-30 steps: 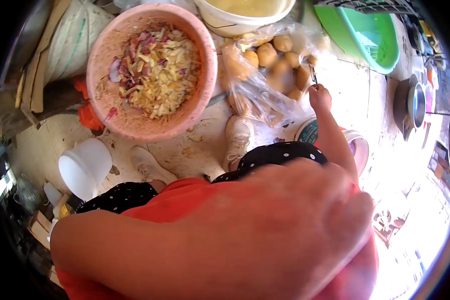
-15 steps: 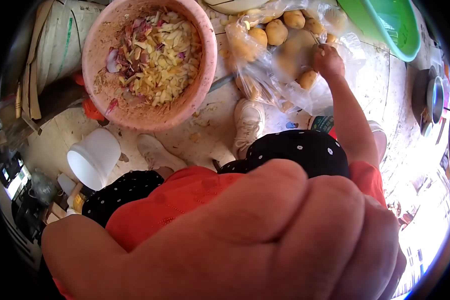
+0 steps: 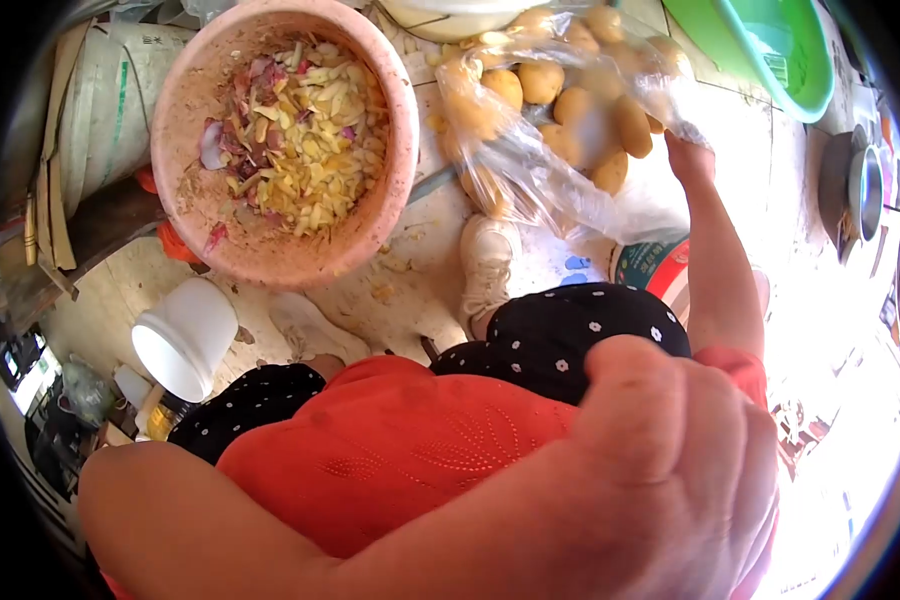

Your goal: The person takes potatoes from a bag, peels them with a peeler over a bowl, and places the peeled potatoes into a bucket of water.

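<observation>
Close to the camera, my left hand (image 3: pixel 680 450) is curled into a fist; whatever it may hold is hidden. Farther off, my right hand (image 3: pixel 690 158) reaches to the right edge of a clear plastic bag (image 3: pixel 540 185). Its fingertips are covered by the plastic and glare, so their grip cannot be made out. Several potatoes (image 3: pixel 540 82) lie in the open bag. To its left stands a pink basin (image 3: pixel 398 150) with pale peelings (image 3: pixel 320 150) and reddish-purple scraps inside.
A cream tub (image 3: pixel 460 22) and a green basin (image 3: pixel 805 75) stand at the top. An empty white bucket (image 3: pixel 185 340) leans at the left. A dark green and red bucket (image 3: pixel 655 265) is beside my knee. Dark pans (image 3: pixel 850 190) lie at the right.
My right hand has moved right, from over the potatoes to the bag's edge; the metal tool seen in it earlier no longer shows. My left fist has turned and looks smaller than half a second ago.
</observation>
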Available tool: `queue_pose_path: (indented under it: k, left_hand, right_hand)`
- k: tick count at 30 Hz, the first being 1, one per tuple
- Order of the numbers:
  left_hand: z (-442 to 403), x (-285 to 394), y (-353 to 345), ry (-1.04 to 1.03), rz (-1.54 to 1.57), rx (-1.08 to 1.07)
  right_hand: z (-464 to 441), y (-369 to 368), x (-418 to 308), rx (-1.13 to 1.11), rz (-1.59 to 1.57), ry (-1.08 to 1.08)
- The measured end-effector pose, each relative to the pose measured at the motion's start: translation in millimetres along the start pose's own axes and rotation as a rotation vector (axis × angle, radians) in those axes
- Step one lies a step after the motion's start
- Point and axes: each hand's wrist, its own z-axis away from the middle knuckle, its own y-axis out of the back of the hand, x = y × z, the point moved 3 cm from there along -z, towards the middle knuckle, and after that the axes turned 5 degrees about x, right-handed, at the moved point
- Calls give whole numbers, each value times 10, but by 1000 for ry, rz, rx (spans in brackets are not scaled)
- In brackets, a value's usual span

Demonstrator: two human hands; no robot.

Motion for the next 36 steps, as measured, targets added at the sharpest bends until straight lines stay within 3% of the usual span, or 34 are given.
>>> queue_pose_path:
  k: [2, 4, 7, 10, 12, 14, 18, 20, 26, 29, 30, 32, 34, 36]
  left_hand:
    - [959, -1285, -528, 731, -160, -309]
    - [1886, -2201, -863, 1203, -311, -472]
    - [2103, -2501, -1036, 1378, -287, -450]
    - [2124, -2606, -1179, 1361, -256, -435]
    - [2202, -2668, -1271, 1289, -247, -415]
    - [2270, -2732, -1344, 1234, -239, -400]
    - [2373, -2794, -1483, 1141, -241, -400]
    - [2416, -2836, -1513, 1103, -248, -386]
    - [2483, -2906, -1527, 1028, -330, -385]
    - [1986, -2221, -984, 1042, -181, -361]
    - [1463, -1659, -748, 886, -151, -293]
    - [-60, 305, 356, 136, -235, -1]
    - [-691, 1663, 1185, -449, -568, 390]
    - [-855, 2148, 1605, -588, -834, 585]
  right_hand:
    - [-116, -37, -34, -13, -66, 46]
    - [-234, -11, -130, -24, -114, 89]
    - [-382, 137, -195, 8, -420, 1]
    - [-597, 418, -321, 93, -292, 162]
    - [-518, 604, -498, -116, -426, -9]
    - [-344, 617, -687, -182, -646, -49]
    - [-226, 215, -635, -248, -408, -48]
    - [-308, 28, -551, 36, 56, 185]
    - [-154, -53, -555, 3, -33, -24]
    - [-205, -104, -557, -24, -65, -68]
    - [-158, -102, -616, -40, -66, -44]
    - [8, -100, -735, 84, -228, 77]
    - [170, -156, -853, 116, -275, 68]
    - [235, -283, -843, 269, -355, 82]
